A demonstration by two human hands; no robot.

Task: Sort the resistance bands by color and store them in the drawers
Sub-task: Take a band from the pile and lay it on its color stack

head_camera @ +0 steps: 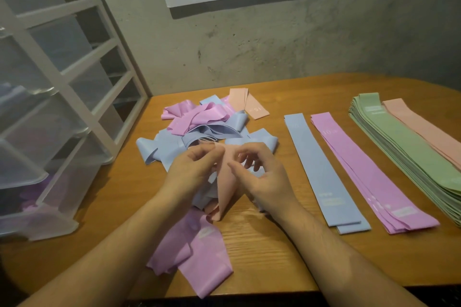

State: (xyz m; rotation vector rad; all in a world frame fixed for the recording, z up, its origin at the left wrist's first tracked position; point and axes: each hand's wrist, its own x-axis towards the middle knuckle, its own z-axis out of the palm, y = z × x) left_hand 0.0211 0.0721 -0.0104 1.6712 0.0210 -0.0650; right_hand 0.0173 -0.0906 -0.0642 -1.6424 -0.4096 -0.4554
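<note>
Two bare forearms, no sleeves, left hand (193, 169), right hand (262, 177)

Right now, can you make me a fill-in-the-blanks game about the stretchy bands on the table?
1. Both hands, left hand and right hand, pinch a ____ coloured band.
2. The tallest sorted stack is ____.
3. The blue stack lies right beside the ____ stack.
4. The plastic drawer unit stands on the person's ____ side.

Missing words: peach; green; purple; left
</note>
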